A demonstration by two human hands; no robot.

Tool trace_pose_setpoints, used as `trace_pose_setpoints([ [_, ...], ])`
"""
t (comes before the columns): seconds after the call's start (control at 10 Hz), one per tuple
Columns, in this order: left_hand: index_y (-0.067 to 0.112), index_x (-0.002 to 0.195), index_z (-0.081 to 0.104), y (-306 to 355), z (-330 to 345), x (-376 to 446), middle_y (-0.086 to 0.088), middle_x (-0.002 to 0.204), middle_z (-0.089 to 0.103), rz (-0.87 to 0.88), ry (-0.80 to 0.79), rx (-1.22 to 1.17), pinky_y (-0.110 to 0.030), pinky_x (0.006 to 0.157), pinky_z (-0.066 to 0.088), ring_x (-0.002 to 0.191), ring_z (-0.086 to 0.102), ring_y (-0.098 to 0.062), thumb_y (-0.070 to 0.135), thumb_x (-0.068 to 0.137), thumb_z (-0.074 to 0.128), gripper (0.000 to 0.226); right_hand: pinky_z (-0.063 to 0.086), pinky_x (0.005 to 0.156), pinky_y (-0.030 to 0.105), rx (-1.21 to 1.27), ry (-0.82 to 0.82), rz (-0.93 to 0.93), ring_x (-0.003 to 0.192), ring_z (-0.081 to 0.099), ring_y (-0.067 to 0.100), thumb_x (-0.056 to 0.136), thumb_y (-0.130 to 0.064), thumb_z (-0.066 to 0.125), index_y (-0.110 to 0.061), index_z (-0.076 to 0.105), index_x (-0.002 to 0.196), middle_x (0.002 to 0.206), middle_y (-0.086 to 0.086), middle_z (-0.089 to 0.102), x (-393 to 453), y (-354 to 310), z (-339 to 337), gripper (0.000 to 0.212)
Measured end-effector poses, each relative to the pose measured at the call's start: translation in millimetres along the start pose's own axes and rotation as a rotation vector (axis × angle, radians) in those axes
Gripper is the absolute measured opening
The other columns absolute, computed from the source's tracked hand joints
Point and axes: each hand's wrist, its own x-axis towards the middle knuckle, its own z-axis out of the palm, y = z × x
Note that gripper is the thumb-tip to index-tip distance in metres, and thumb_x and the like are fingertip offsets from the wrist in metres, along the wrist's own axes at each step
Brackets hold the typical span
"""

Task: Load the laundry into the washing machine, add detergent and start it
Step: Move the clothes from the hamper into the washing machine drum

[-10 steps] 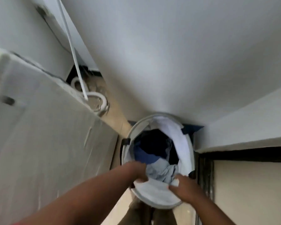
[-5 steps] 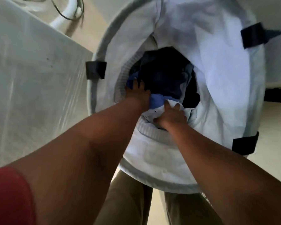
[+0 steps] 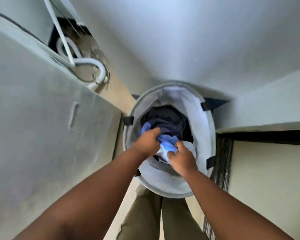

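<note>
1. A white wall (image 3: pixel 189 42) fills the upper part of the view and narrows down toward the floor.
2. The washer (image 3: pixel 47 135), draped in a pale translucent cover, takes up the left side; a slim recessed slot shows on its side panel.
3. Behind the washer, a white hose (image 3: pixel 93 64) loops on the floor beside thin dark cables.
4. At right, a dark door frame (image 3: pixel 222 156) borders a cream panel, with a pale ledge above it.
5. The hamper (image 3: pixel 202 129), a round white fabric bin with dark tabs on its rim, stands on the tan floor (image 3: pixel 121 94) between the washer and the door frame, close against the wall.
6. The person's olive trousers (image 3: pixel 145 215) show below the hamper, between the two bare forearms.
7. The laundry (image 3: pixel 164 122) lies inside the hamper: dark navy and black pieces deeper in, a light blue cloth (image 3: pixel 167 144) on top at the near side.
8. The left hand (image 3: pixel 146 142) reaches in from the washer side, fingers curled tight into the blue cloth.
9. The right hand (image 3: pixel 182 160) grips the same cloth from the near side, fingers bunched closed on its pale lower edge.
10. The two hands sit just beside each other over the hamper's opening.
</note>
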Motion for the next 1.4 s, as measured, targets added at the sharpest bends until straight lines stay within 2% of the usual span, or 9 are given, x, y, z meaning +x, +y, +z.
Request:
trace_pose_setpoints([
  [0.2, 0.022, 0.054, 0.036, 95, -107, -117, 0.006, 0.056, 0.035, -0.010, 0.097, -0.384, -0.030, 0.062, 0.030, 0.066, 0.037, -0.017, 0.024, 0.063, 0.057, 0.023, 0.031, 0.113, 0.047, 0.044, 0.088, -0.130, 0.140, 0.030, 0.030, 0.047, -0.039, 0.089, -0.014, 0.015, 0.150, 0.153, 0.010, 0.026, -91, -52, -54, 0.129],
  [0.3, 0.021, 0.049, 0.039, 133, -175, -172, 0.010, 0.045, 0.036, 0.126, 0.108, -0.422, -0.029, 0.056, 0.031, 0.052, 0.036, -0.009, 0.023, 0.059, 0.057, 0.020, 0.037, 0.110, 0.045, 0.115, 0.156, -0.234, 0.138, 0.039, 0.024, 0.053, -0.047, 0.081, -0.027, 0.033, 0.144, 0.148, 0.004, 0.042, -90, -66, -73, 0.105],
  [0.4, 0.020, 0.053, 0.037, 147, -242, -240, 0.011, 0.045, 0.036, 0.226, 0.168, -0.402, -0.029, 0.053, 0.030, 0.049, 0.034, -0.005, 0.024, 0.061, 0.054, 0.020, 0.051, 0.083, 0.018, 0.183, 0.186, -0.392, 0.102, 0.063, 0.021, 0.074, -0.017, 0.074, -0.019, 0.064, 0.107, 0.103, 0.003, 0.069, -164, -159, -109, 0.035],
  [0.5, 0.020, 0.062, 0.042, 133, -296, -307, 0.006, 0.057, 0.043, 0.280, 0.367, -0.358, -0.040, 0.061, 0.043, 0.060, 0.045, -0.015, 0.038, 0.066, 0.053, 0.022, 0.045, 0.062, 0.031, 0.356, 0.170, -0.427, 0.068, 0.057, 0.024, 0.088, -0.001, 0.055, -0.015, 0.059, 0.072, 0.068, 0.003, 0.063, -252, -249, -113, 0.021],
  [0.8, 0.017, 0.095, 0.067, 11, -428, -528, -0.013, 0.093, 0.070, 0.446, 0.748, -0.459, -0.052, 0.083, 0.052, 0.083, 0.064, -0.020, 0.075, 0.073, 0.058, 0.063, 0.032, 0.046, 0.022, 0.657, 0.072, -0.710, 0.041, 0.038, 0.017, 0.061, -0.013, 0.053, -0.015, 0.046, 0.057, 0.034, -0.006, 0.044, -469, -449, -3, 0.008],
  [1.0, 0.018, 0.108, 0.062, -54, -477, -614, -0.004, 0.104, 0.065, 0.401, 0.528, -0.954, -0.032, 0.084, 0.054, 0.090, 0.066, -0.018, 0.049, 0.091, 0.054, 0.036, 0.044, 0.048, 0.019, 0.613, -0.084, -0.883, 0.051, 0.057, 0.006, 0.061, -0.016, 0.063, -0.012, 0.067, 0.068, 0.056, -0.007, 0.067, -538, -520, 70, 0.009],
  [1.2, 0.019, 0.108, 0.060, -108, -487, -599, -0.006, 0.106, 0.062, 0.326, 0.567, -1.168, -0.028, 0.076, 0.054, 0.082, 0.065, -0.015, 0.046, 0.092, 0.052, 0.032, 0.046, 0.058, 0.027, 0.370, 0.018, -0.956, 0.059, 0.061, 0.004, 0.060, -0.040, 0.060, -0.017, 0.067, 0.079, 0.064, -0.010, 0.069, -505, -550, 119, 0.030],
  [1.3, 0.019, 0.114, 0.061, -145, -481, -562, -0.007, 0.115, 0.063, 0.202, 0.554, -1.204, -0.035, 0.094, 0.051, 0.101, 0.063, -0.021, 0.050, 0.091, 0.053, 0.040, 0.052, 0.072, 0.035, 0.097, 0.117, -0.890, 0.080, 0.067, 0.020, 0.059, -0.063, 0.057, -0.025, 0.063, 0.095, 0.081, -0.005, 0.071, -463, -546, 142, 0.052],
  [1.4, 0.010, 0.132, 0.055, -196, -468, -511, -0.011, 0.139, 0.053, -0.197, 0.504, -0.687, -0.030, 0.107, 0.037, 0.127, 0.051, -0.023, 0.053, 0.095, 0.044, 0.057, 0.049, 0.085, 0.032, -0.394, 0.105, -0.748, 0.104, 0.065, 0.025, 0.068, -0.067, 0.057, -0.027, 0.057, 0.116, 0.110, -0.002, 0.070, -400, -527, 163, 0.063],
])
